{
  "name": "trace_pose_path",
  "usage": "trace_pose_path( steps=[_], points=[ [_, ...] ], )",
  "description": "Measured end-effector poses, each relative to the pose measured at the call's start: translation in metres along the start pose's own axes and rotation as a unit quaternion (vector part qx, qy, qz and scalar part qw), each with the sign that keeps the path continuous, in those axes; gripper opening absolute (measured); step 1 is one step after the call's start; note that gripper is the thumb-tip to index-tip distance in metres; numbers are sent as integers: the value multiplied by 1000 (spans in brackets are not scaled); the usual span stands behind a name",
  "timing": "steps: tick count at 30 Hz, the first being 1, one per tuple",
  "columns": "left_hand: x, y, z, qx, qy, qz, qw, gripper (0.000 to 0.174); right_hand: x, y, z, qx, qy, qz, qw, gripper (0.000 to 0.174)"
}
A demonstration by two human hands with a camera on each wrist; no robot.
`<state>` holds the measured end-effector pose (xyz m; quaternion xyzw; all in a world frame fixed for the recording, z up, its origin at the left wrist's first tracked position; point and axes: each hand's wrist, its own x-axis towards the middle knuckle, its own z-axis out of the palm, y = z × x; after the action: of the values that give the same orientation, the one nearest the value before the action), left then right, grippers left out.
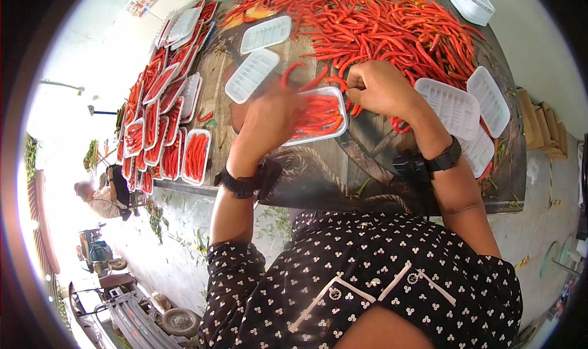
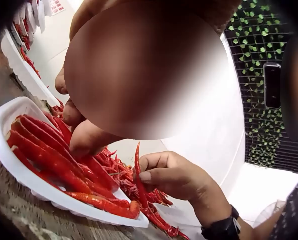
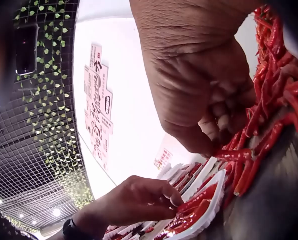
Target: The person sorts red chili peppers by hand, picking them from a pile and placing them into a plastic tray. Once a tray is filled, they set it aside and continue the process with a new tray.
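Note:
In the head view a white plastic tray holds red chili peppers laid roughly side by side. My left hand, blurred there, is over the tray's left end. Its fingertips rest on the chilies in the left wrist view, where a round blur hides most of the hand. My right hand is just right of the tray, beside the chili heap. Between its thumb and forefinger it pinches one red chili, tip up in the left wrist view.
A large heap of loose red chilies covers the table's far side. Filled trays are stacked at the left. Bare white trays lie beyond my left hand, and others by my right forearm. A tray stack stands far right.

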<state>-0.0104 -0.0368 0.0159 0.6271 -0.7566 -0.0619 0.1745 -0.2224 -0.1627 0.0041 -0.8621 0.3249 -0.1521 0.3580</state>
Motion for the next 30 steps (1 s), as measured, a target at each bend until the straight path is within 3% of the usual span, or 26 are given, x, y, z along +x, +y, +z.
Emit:
trace_pose_path(
  steps=[10, 12, 20, 30],
  points=[
    [0, 2, 2, -40, -18, -12, 999, 18, 1, -1, -1, -2, -5, 0, 1000, 14],
    [1, -1, 6, -63, 9, 46, 997, 19, 0, -2, 0, 1, -3, 0, 1000, 15],
    [2, -1, 7, -35, -3, 40, 999, 15, 0, 1, 1, 5, 17, -2, 1000, 14],
    [-1, -7, 7, -67, -2, 26, 997, 18, -2, -10, -3, 154, -5, -12, 988, 10]
  ],
)
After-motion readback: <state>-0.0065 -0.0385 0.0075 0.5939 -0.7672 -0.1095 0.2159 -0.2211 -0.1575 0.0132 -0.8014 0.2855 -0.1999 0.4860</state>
